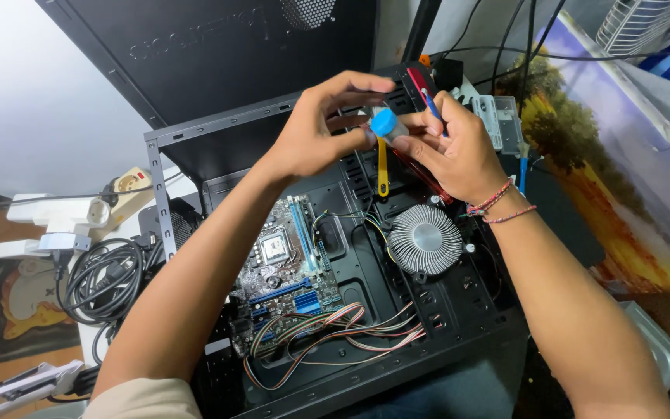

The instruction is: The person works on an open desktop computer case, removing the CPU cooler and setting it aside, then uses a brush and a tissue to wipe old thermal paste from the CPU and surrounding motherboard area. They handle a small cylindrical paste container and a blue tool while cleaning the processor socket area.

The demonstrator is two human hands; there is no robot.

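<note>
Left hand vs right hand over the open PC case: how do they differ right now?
The left hand arches over the small blue-capped tube, fingertips at its top; the right hand supports the tube from the side. The right hand also holds a thin blue-tipped tool; the left hand holds nothing else that I can see. The right wrist carries red string bracelets; the left wrist is bare. Both hover above the motherboard.

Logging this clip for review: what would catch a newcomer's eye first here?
Both hands meet at top centre: the left hand and right hand pinch a small blue-capped tube. Beneath them lies an open black computer case, with a motherboard on the left and a round finned cooler beside it.
</note>
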